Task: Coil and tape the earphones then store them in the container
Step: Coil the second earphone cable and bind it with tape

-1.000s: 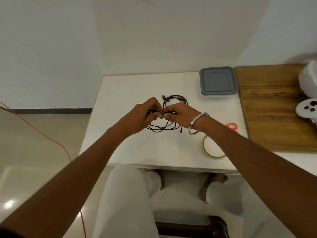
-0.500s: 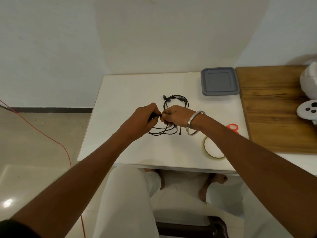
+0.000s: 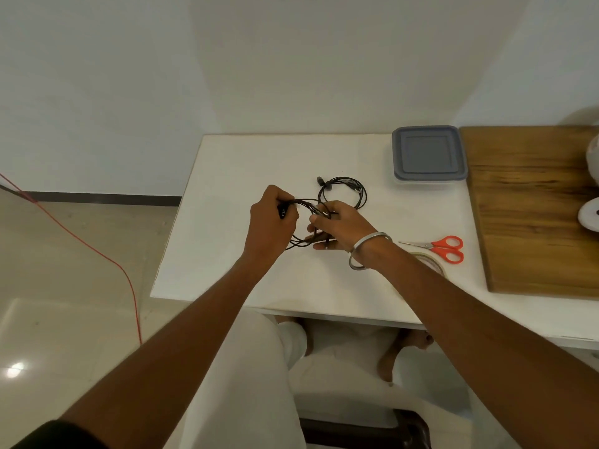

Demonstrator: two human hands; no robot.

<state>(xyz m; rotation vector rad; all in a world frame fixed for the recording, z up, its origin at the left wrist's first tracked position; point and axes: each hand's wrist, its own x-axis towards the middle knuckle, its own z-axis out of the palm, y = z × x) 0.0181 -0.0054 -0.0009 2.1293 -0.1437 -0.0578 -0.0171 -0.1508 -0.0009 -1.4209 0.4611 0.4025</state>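
I'm at the white table point(image 3: 227, 176), the lidded grey container point(image 3: 428, 156) sitting at its far right beside the wooden board point(image 3: 531, 205). My left hand point(image 3: 271, 223) grips one side of the black earphones point(image 3: 309, 207) just above the tabletop, and my right hand point(image 3: 343, 226) pinches the other side, fingers curled through the loops. Nearer me on the right lie the orange scissors point(image 3: 444, 248), touching the tape roll point(image 3: 429, 262).

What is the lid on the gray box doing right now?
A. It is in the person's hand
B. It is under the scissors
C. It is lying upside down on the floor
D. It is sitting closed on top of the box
D: the gray lid sits flat on the container at the table's far edge, while both hands are busy with the earphones.
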